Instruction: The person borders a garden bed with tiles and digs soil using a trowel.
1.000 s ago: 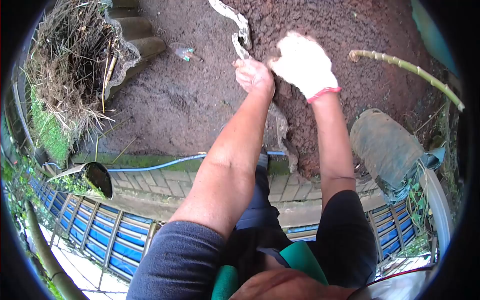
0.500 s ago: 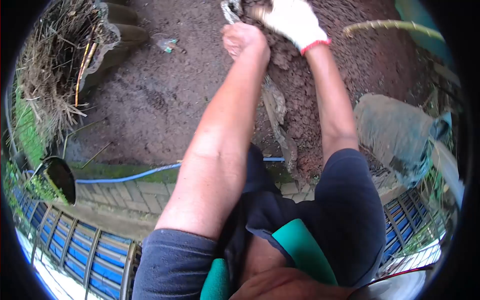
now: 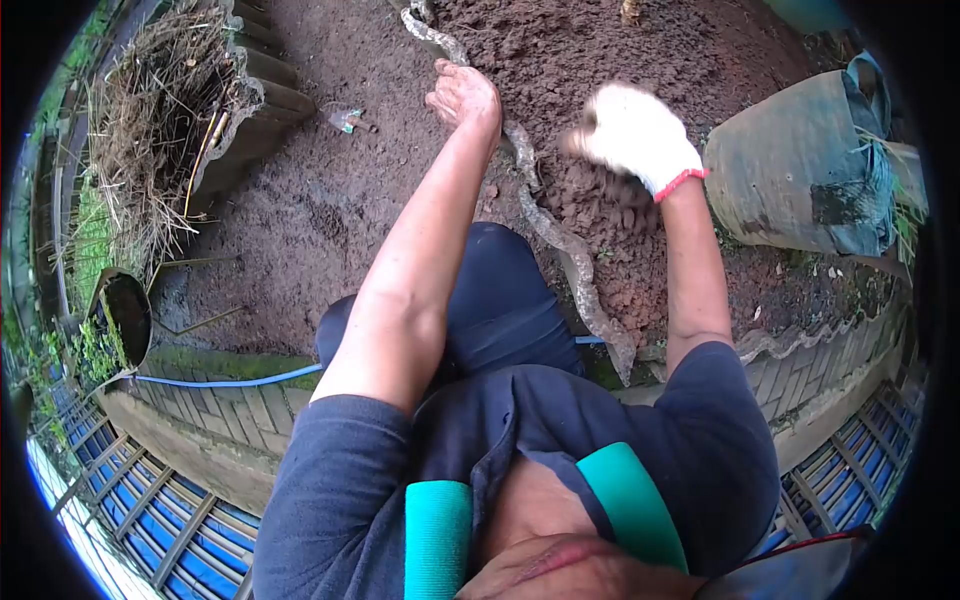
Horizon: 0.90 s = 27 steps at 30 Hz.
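My bare left hand [image 3: 465, 95] is over the wavy edge [image 3: 550, 228] of an upright sheet in the ground, fingers loosely bent and partly apart, nothing visible in them. My right hand [image 3: 638, 135], in a white glove with a red cuff, hangs above the loose brown soil [image 3: 540, 50] to the right of that edge. Its soiled fingertips are smeared by motion, so whether they hold anything is unclear. Crumbs of soil show just below the glove.
A grey-green sack [image 3: 785, 165] lies at the right. Dry stalks [image 3: 150, 120] fill a corrugated bed at the left, near a dark round container [image 3: 125, 318]. A blue hose [image 3: 230, 382] runs along the brick border [image 3: 220, 410]. A plastic scrap [image 3: 345, 120] lies on the ground.
The view has shifted, showing more of my knee and the sack. My left hand has loosened from a fist. My gloved right hand has come back towards me and away from my left.
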Tool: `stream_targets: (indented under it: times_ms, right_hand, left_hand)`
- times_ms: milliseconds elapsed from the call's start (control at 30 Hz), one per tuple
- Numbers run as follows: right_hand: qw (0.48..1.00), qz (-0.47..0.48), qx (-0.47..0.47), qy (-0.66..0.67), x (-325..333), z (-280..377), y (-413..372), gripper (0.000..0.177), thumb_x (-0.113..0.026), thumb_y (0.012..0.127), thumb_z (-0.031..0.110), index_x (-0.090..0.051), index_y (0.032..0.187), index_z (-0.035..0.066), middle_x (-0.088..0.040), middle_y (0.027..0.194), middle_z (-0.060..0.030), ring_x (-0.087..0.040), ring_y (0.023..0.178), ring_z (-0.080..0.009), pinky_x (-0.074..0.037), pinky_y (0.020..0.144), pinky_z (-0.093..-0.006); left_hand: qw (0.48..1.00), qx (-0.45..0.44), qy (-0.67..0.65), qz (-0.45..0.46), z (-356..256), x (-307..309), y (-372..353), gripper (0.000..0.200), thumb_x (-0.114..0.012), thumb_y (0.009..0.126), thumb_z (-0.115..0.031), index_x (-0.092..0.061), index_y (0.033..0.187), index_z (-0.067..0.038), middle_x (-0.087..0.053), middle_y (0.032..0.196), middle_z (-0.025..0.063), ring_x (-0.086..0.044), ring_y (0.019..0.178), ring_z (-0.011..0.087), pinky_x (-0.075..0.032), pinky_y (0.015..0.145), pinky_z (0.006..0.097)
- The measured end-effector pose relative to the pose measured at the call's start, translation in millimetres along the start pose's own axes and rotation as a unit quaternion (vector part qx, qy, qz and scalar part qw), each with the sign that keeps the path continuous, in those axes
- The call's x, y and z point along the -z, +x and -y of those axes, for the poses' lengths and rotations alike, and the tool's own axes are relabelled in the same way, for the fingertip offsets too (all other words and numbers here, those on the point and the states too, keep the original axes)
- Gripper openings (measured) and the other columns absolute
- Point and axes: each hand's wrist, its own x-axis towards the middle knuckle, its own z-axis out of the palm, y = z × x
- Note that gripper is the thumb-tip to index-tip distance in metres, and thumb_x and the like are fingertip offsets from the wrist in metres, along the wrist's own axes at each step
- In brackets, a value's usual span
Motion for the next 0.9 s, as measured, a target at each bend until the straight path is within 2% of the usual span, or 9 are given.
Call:
stream_targets:
  times_ms: [100,133,167,267,467,733,833,867,900]
  right_hand:
    - [0.964,-0.251,0.077,0.03,-17,-21,62,0.039,-0.065,0.085,0.042,-0.071,0.101,0.007,-0.066,0.108,-0.02,-0.066,0.098,-0.0343,-0.053,0.086,-0.0455]
    - [0.97,-0.237,0.044,0.046,-18,-16,91,0.035,-0.063,0.084,0.034,-0.069,0.103,0.006,-0.069,0.101,-0.0199,-0.067,0.093,-0.0332,-0.054,0.083,-0.045]
    - [0.981,-0.173,0.016,0.088,6,-3,99,0.067,-0.073,0.075,0.046,-0.06,0.131,0.01,-0.048,0.14,-0.0287,-0.051,0.123,-0.0493,-0.045,0.104,-0.0524]
    - [0.993,-0.079,0.013,0.086,-1,14,123,0.071,-0.072,0.073,0.051,-0.059,0.135,0.019,-0.045,0.145,-0.0266,-0.05,0.124,-0.0498,-0.043,0.107,-0.0524]
    - [0.995,0.024,0.021,0.098,-14,-27,84,0.035,-0.061,0.081,0.026,-0.07,0.108,0.006,-0.07,0.093,-0.0202,-0.069,0.088,-0.0322,-0.054,0.081,-0.0447]
    - [0.932,-0.323,0.066,0.147,-45,-121,-23,0.03,-0.058,0.083,0.009,-0.065,0.111,0.0,-0.064,0.119,-0.0236,-0.06,0.115,-0.0382,-0.049,0.099,-0.0416]
    - [0.948,-0.281,0.044,0.144,-56,-90,-34,0.037,-0.064,0.085,0.018,-0.065,0.118,0.002,-0.061,0.124,-0.0255,-0.059,0.117,-0.0405,-0.047,0.102,-0.0419]
    - [0.952,-0.165,-0.098,0.239,-37,-48,-50,0.043,-0.067,0.086,0.027,-0.064,0.121,0.002,-0.059,0.128,-0.0271,-0.056,0.119,-0.0421,-0.045,0.104,-0.0444]
    - [0.972,-0.212,-0.014,0.103,-77,-54,-43,0.054,-0.066,0.086,0.047,-0.061,0.13,0.015,-0.059,0.13,-0.0207,-0.059,0.117,-0.0383,-0.051,0.096,-0.0496]
  left_hand:
    - [0.998,0.048,-0.001,-0.035,2,-3,-4,0.064,-0.024,0.105,-0.042,-0.068,0.108,0.005,-0.067,0.105,0.025,-0.061,0.111,0.0411,-0.048,0.097,0.0497]
    - [0.998,0.032,0.01,-0.047,-1,-2,-1,0.065,-0.024,0.105,-0.041,-0.069,0.106,0.005,-0.069,0.101,0.0243,-0.063,0.109,0.0412,-0.05,0.096,0.0498]
    - [0.998,0.031,0.015,-0.056,-4,-1,1,0.064,-0.025,0.105,-0.041,-0.069,0.105,0.006,-0.07,0.099,0.0245,-0.064,0.106,0.0416,-0.052,0.092,0.0497]
    - [0.995,-0.031,0.046,-0.084,11,-14,19,0.065,-0.03,0.104,-0.042,-0.07,0.091,0.008,-0.07,0.09,0.03,-0.07,0.089,0.0434,-0.057,0.077,0.0507]
    - [0.992,0.036,0.012,-0.121,6,-19,21,0.069,-0.033,0.102,-0.045,-0.072,0.083,0.008,-0.07,0.093,0.0294,-0.07,0.091,0.0429,-0.056,0.084,0.0498]
    - [0.992,0.055,-0.026,-0.113,5,-19,19,0.07,-0.032,0.102,-0.045,-0.073,0.084,0.008,-0.072,0.089,0.0275,-0.071,0.093,0.0402,-0.055,0.086,0.0497]
    - [0.992,0.119,-0.033,-0.02,0,-11,22,0.058,-0.039,0.099,-0.049,-0.065,0.122,-0.001,-0.068,0.122,0.0174,-0.067,0.11,0.031,-0.052,0.096,0.0388]
    - [0.994,0.084,-0.042,-0.053,4,-13,20,0.061,-0.036,0.1,-0.046,-0.068,0.11,0.005,-0.069,0.111,0.0227,-0.068,0.104,0.0351,-0.054,0.091,0.0437]
    - [0.994,0.046,-0.053,-0.085,6,-15,17,0.066,-0.033,0.102,-0.043,-0.07,0.098,0.011,-0.071,0.099,0.0281,-0.07,0.098,0.0392,-0.055,0.085,0.0485]
